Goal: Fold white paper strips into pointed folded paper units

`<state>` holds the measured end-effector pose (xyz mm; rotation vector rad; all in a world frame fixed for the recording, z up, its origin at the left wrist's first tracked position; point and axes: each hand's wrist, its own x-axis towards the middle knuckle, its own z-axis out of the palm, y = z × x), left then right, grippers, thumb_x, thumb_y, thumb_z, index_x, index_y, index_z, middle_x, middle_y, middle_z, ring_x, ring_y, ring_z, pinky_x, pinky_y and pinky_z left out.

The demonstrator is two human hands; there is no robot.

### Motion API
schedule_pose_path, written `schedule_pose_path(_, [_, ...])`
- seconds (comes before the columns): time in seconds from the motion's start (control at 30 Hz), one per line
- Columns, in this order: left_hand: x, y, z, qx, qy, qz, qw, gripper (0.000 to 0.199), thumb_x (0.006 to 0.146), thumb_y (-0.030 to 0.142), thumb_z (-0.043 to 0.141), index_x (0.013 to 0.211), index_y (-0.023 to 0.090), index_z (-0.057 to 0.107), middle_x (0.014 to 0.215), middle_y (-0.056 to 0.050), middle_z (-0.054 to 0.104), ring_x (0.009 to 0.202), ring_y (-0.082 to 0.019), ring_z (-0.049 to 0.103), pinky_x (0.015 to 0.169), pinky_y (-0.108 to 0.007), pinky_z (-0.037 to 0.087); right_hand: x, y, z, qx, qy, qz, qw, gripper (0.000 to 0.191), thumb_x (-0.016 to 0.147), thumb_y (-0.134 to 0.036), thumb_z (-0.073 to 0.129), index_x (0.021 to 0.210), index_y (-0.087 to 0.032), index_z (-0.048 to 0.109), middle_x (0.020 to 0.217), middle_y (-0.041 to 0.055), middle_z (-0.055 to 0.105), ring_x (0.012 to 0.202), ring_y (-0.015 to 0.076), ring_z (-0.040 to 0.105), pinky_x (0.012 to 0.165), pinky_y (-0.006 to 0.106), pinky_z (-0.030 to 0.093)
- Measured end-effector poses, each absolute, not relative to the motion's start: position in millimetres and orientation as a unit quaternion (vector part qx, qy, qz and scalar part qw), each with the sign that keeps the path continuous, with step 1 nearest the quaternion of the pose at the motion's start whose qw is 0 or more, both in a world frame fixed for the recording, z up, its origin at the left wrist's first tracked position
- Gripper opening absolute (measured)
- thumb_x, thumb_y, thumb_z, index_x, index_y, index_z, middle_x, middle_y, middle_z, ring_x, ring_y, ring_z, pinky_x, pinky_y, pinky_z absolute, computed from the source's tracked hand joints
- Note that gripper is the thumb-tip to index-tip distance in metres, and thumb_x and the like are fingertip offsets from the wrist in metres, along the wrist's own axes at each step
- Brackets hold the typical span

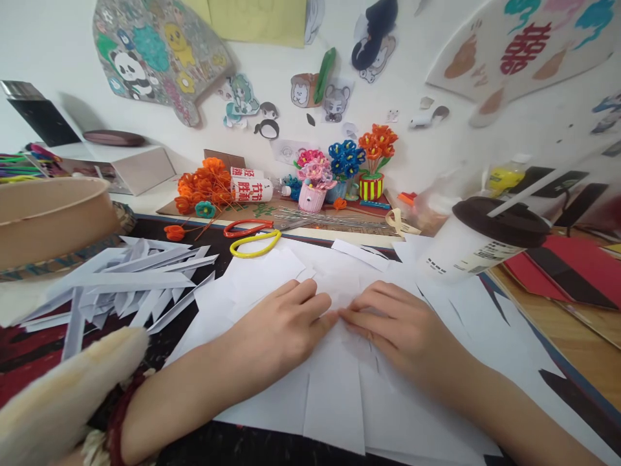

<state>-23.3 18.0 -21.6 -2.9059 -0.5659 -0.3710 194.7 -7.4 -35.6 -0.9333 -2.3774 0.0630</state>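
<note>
My left hand (286,323) rests on white paper sheets (272,401) in the middle of the desk, fingers curled in. Its thumb meets the fingertips of my right hand (395,317), whose fingers are pressed together. Both hands pinch at white paper between them, though its edges blend into the sheets beneath. A strip-like white piece (334,408) extends below the fingers toward me. To the left lies a pile of folded white paper strips (140,281). Behind the hands are scissors (242,255) with one yellow and one red handle.
A white cup with a dark lid and straw (480,239) stands at the right. At the left is a beige round container (53,217). Orange craft flowers (206,184) and small flower pots (312,197) line the wall. A furry sleeve (77,388) surrounds my left forearm.
</note>
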Motion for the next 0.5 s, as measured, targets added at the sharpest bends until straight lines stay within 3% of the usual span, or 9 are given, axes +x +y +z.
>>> schedule_pose_path(0.13, [-23.5, 17.6, -24.0, -0.967, -0.191, -0.140, 0.097, 0.020, 0.095, 0.009, 0.044, 0.099, 0.009, 0.064, 0.080, -0.007, 0.055, 0.073, -0.021, 0.043, 0.061, -0.034, 0.035, 191.9, -8.8, -37.5, -0.340, -0.897, -0.007, 0.281, 0.031, 0.096, -0.008, 0.044, 0.081, -0.009, 0.071, 0.071, 0.0067, 0.062, 0.068, 0.0182, 0.050, 0.060, 0.034, 0.042])
schedule_pose_path(0.33, [-22.4, 16.4, -25.9, -0.958, -0.205, -0.159, 0.124, 0.024, 0.095, 0.009, 0.043, 0.101, 0.013, 0.066, 0.077, -0.005, 0.054, 0.072, -0.020, 0.044, 0.060, -0.035, 0.030, 189.4, -11.6, -37.5, -0.330, -0.904, -0.054, 0.268, 0.030, 0.095, -0.005, 0.044, 0.083, -0.005, 0.071, 0.069, 0.0079, 0.060, 0.066, 0.0187, 0.049, 0.057, 0.033, 0.040])
schedule_pose_path(0.5, [-24.3, 16.4, -23.4, -0.957, -0.242, -0.137, 0.081, 0.028, 0.092, 0.011, 0.045, 0.109, 0.020, 0.066, 0.087, -0.007, 0.058, 0.080, -0.023, 0.047, 0.064, -0.036, 0.030, 186.8, -10.9, -40.2, -0.316, -0.913, -0.087, 0.244, 0.030, 0.097, -0.012, 0.045, 0.080, -0.005, 0.069, 0.070, 0.0084, 0.060, 0.066, 0.0198, 0.048, 0.056, 0.034, 0.039])
